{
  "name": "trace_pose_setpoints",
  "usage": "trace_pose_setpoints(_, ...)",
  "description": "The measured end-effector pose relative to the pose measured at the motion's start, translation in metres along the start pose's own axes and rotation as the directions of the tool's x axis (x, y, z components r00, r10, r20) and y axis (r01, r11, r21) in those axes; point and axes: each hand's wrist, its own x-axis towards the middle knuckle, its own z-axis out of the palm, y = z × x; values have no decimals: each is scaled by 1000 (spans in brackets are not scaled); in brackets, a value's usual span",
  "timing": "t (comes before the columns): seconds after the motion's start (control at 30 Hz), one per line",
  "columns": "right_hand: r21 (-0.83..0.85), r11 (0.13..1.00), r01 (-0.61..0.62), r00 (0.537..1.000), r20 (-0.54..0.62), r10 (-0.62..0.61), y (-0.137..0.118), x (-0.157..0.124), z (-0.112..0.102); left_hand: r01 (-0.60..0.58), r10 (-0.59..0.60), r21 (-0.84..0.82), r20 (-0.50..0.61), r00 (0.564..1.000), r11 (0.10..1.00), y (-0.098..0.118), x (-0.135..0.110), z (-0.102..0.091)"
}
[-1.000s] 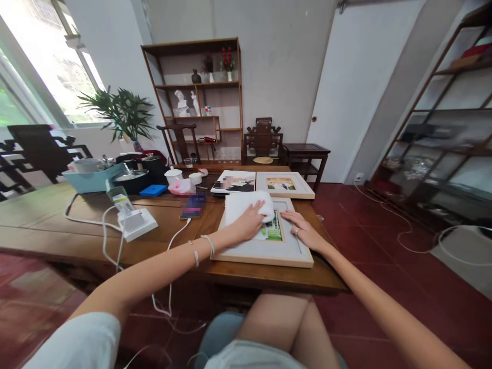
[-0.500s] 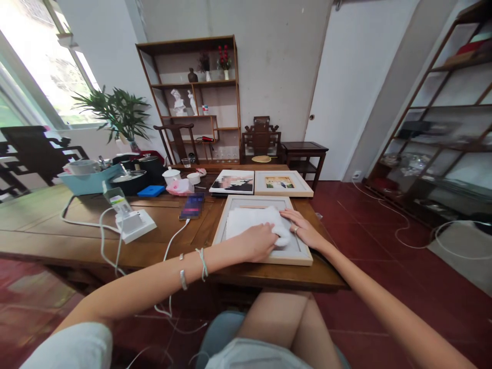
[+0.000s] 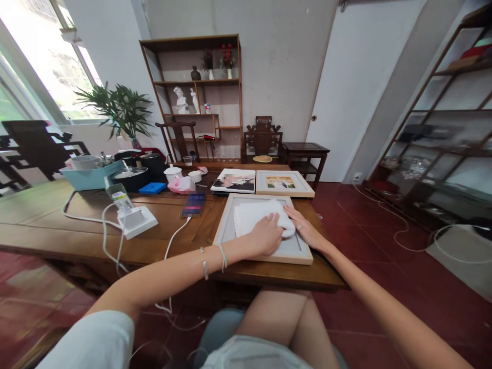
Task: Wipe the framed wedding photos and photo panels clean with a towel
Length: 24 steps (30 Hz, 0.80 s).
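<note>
A light wooden picture frame [image 3: 226,228] lies flat at the near right end of the wooden table [image 3: 77,225]. A white cloth [image 3: 253,212] is spread over its glass and hides the picture. My left hand [image 3: 267,237] presses flat on the near part of the cloth, fingers stretched out. My right hand [image 3: 305,229] rests flat on the frame's right side, touching the cloth's edge, with a ring on one finger.
Two more framed pictures [image 3: 284,183] [image 3: 234,181] lie just beyond. A phone [image 3: 194,203] on a white cable, a white charger box [image 3: 136,221], a teal tray [image 3: 90,176], pots and cups sit to the left. Shelves stand behind and at right; cables trail on the red floor.
My left hand slid the white cloth from the frame's far left down over the picture to the near right. My right hand stayed on the frame's right side.
</note>
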Motion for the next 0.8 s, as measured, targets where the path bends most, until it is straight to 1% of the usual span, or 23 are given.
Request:
trace_pose_setpoints(0.07, -14, 1000, -3, 1000, 20, 4, -1, 0, -1, 55, -55, 4, -1, 999, 998, -10, 15, 5)
trace_pose_setpoints(0.13, -35, 999, 3, 999, 45, -2, -1, 0, -2, 71, -71, 3, -3, 997, 997, -19, 26, 6)
trace_pose_setpoints(0.2, -48, 999, 13, 998, 59, -10, -1, 0, -2, 49, -49, -4, 1, 999, 999, -27, 31, 4)
trace_pose_setpoints(0.27, -49, 999, 16, 998, 57, -13, 1, 0, -2, 6, -6, -14, 14, 1000, 1000, -30, 30, 1)
trace_pose_setpoints(0.37, -33, 999, 14, 999, 37, -12, 5, 0, -2, -45, 46, -24, 39, 998, 999, -24, 21, -4)
trace_pose_setpoints(0.47, -15, 1000, 22, 999, 27, -21, 8, 0, -2, -93, 94, -26, 58, 994, 995, -9, 4, -8)
trace_pose_setpoints(0.53, -13, 1000, 22, 1000, 20, -22, 9, 0, -1, -153, 153, -15, 43, 987, 988, 2, -9, -12)
trace_pose_setpoints(0.6, -17, 1000, 18, 1000, 8, -18, 9, 0, -1, -236, 236, 9, 20, 972, 972, 12, -23, -18)
trace_pose_setpoints(0.67, -26, 999, 28, 1000, -1, -28, 11, 0, 0, -293, 292, 17, 28, 956, 956, 17, -35, -26)
trace_pose_setpoints(0.73, -40, 997, 61, 998, 5, -61, 13, 1, -1, -279, 281, -26, 66, 958, 960, 14, -41, -34)
trace_pose_setpoints(0.8, -52, 993, 107, 994, 31, -106, 15, 1, -2, -209, 217, -95, 75, 973, 973, 3, -41, -39)
